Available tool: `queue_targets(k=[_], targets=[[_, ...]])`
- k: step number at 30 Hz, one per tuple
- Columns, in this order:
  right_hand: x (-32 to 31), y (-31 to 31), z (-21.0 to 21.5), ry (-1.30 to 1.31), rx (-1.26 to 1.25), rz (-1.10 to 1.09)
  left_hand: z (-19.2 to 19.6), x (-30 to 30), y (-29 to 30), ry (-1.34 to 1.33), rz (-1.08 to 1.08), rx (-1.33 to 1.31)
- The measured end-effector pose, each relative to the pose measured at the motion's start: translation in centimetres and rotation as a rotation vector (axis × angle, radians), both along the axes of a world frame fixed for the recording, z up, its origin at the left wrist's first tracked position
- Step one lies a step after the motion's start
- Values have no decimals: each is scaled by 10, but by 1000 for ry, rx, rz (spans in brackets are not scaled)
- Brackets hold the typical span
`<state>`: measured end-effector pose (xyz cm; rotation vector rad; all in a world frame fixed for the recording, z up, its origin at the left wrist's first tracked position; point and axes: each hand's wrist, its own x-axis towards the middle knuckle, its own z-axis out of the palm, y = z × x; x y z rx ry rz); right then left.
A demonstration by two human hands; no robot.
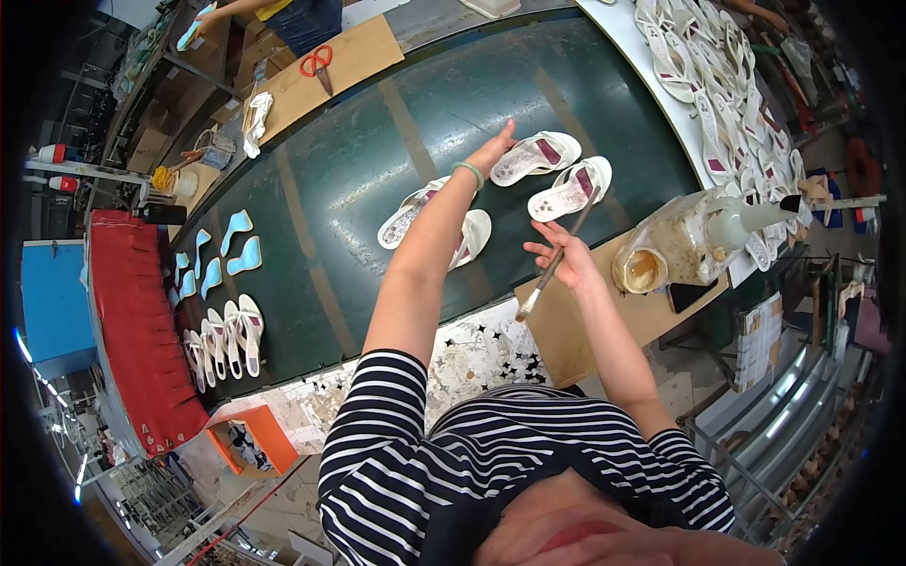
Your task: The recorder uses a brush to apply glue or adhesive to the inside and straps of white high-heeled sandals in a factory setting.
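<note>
Red-handled scissors (317,62) on a brown board (326,74), blue insoles (243,257) farther left.

The left forearm (429,245) covers the middle of two white sandals (408,215), so their straps cannot be made out. The co-worker (283,14) at the far bench is cut off by the top edge. The heap of sandals (717,85) at upper right blurs toward the rim, uncountable.
</note>
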<state>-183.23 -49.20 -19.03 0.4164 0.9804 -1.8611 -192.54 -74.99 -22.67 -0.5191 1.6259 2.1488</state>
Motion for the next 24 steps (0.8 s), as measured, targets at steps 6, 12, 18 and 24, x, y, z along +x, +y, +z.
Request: queue_targets(k=[6, 12, 18, 24], targets=[[4, -35, 4, -9, -193, 63, -15, 10, -33, 183, 272, -343], [14, -14, 34, 109, -230, 33, 33, 154, -77, 390, 663, -454], [32, -26, 46, 80, -346, -52, 76, 428, -70, 273, 961, -440], [81, -67, 54, -104, -407, 105, 79, 647, -17, 99, 1206, -270]])
